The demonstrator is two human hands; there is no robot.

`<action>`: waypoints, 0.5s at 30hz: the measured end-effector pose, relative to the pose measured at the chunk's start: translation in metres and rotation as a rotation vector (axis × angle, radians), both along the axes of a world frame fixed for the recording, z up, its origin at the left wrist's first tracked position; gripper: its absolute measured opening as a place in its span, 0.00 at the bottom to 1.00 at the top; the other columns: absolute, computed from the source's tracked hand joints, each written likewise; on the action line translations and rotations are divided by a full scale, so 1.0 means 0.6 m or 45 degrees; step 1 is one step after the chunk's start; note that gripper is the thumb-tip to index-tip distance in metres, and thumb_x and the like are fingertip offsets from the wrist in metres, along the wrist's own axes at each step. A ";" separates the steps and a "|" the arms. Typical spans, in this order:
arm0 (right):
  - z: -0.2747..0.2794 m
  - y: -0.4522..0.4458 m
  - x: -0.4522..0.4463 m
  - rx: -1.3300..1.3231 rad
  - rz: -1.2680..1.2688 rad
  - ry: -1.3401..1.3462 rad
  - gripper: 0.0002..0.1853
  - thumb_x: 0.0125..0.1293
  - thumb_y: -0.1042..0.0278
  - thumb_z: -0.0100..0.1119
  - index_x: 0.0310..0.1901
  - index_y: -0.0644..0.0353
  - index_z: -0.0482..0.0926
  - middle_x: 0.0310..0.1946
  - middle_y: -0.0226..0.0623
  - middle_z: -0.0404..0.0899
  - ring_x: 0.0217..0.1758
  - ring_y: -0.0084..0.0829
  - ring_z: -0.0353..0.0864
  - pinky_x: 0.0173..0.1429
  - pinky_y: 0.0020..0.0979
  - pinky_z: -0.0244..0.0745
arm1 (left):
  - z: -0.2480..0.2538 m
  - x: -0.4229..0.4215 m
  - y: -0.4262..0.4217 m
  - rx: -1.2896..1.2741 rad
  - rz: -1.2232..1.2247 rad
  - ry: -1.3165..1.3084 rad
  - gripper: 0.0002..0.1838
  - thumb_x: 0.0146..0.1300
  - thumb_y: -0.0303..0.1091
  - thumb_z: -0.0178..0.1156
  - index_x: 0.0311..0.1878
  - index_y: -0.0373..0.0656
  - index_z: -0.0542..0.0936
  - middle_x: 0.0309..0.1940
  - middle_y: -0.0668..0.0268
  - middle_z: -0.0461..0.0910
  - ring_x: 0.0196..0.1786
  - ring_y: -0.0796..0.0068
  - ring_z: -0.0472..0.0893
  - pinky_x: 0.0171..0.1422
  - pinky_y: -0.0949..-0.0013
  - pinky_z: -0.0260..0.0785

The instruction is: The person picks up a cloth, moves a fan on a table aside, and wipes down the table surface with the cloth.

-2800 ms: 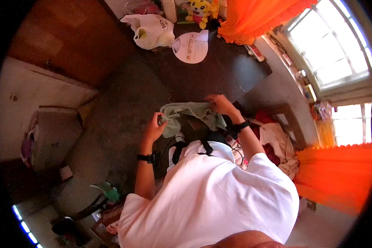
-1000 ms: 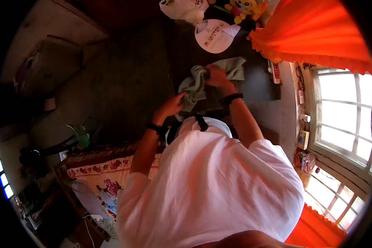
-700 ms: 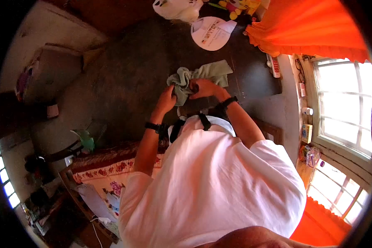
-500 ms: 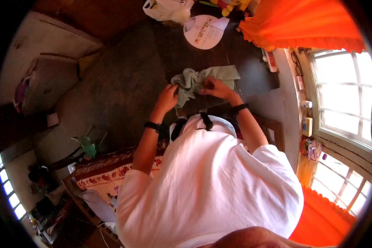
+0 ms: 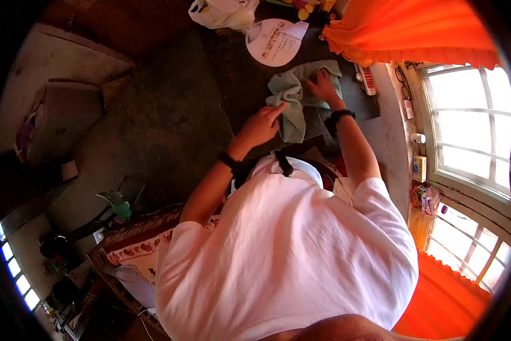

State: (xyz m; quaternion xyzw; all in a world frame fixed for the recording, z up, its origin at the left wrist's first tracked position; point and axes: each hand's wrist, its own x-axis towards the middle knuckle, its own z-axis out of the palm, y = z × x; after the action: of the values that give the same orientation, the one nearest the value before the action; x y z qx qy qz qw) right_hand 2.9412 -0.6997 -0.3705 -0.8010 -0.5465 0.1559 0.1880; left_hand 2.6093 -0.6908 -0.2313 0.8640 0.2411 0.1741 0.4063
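A crumpled grey-green cloth (image 5: 292, 122) lies on the dark table (image 5: 238, 74), one part hanging toward me and another reaching to the right. My right hand (image 5: 323, 89) rests on the cloth's right part with its fingers spread. At the cloth's left side is my left hand (image 5: 260, 126), its index finger stretched out and touching the folds. Its other fingers are bent and their tips are hard to see. Dark bands circle both wrists.
Beyond the cloth lies a round white fan (image 5: 274, 42), with a white plastic bag (image 5: 224, 14) to its left. A red and white remote (image 5: 368, 80) is at the table's right edge, near the orange curtain (image 5: 414, 34). A patterned bed (image 5: 136, 250) stands at lower left.
Both hands have moved to the right, and my right hand also farther forward. The cloth has shifted right and forward, closer to the remote. My right hand's fingers have spread from a pinch.
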 end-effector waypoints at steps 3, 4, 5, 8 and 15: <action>0.020 0.089 -0.006 -0.179 0.012 -0.008 0.44 0.63 0.32 0.55 0.67 0.66 0.67 0.71 0.61 0.58 0.73 0.61 0.58 0.72 0.56 0.58 | -0.006 -0.060 0.014 0.052 0.198 0.063 0.21 0.63 0.29 0.58 0.60 0.43 0.79 0.46 0.51 0.83 0.49 0.54 0.82 0.56 0.57 0.75; 0.025 0.093 -0.028 -0.030 -0.011 -0.200 0.44 0.62 0.31 0.55 0.64 0.67 0.69 0.65 0.57 0.68 0.69 0.58 0.64 0.70 0.55 0.60 | -0.004 -0.084 0.014 0.050 0.206 0.077 0.21 0.63 0.29 0.58 0.60 0.43 0.79 0.46 0.51 0.83 0.49 0.54 0.82 0.56 0.57 0.75; 0.043 0.096 -0.055 -0.032 -0.003 -0.188 0.44 0.62 0.31 0.55 0.64 0.67 0.69 0.65 0.57 0.68 0.69 0.58 0.64 0.70 0.55 0.60 | 0.008 -0.105 0.012 -0.126 0.319 0.196 0.17 0.65 0.31 0.60 0.57 0.42 0.81 0.43 0.52 0.84 0.45 0.56 0.84 0.51 0.59 0.76; 0.072 0.088 -0.115 -0.152 -0.098 -0.290 0.32 0.63 0.45 0.58 0.59 0.66 0.72 0.56 0.52 0.75 0.63 0.54 0.71 0.68 0.54 0.63 | -0.036 -0.167 -0.002 -0.248 0.565 0.165 0.13 0.68 0.33 0.61 0.52 0.41 0.84 0.36 0.56 0.86 0.38 0.65 0.86 0.43 0.65 0.78; 0.035 0.014 -0.237 0.402 0.212 -0.191 0.17 0.59 0.78 0.53 0.51 0.61 0.73 0.47 0.51 0.77 0.51 0.55 0.76 0.55 0.49 0.72 | -0.054 -0.183 -0.017 -0.282 0.502 0.240 0.18 0.67 0.34 0.62 0.59 0.43 0.79 0.53 0.55 0.79 0.48 0.60 0.83 0.53 0.61 0.76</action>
State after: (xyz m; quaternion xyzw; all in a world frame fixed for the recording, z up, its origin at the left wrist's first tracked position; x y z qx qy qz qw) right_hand 2.7990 -0.6915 -0.3498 -0.7229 -0.6412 0.0231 0.2566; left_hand 2.4992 -0.7012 -0.2637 0.7629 0.4595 0.1410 0.4324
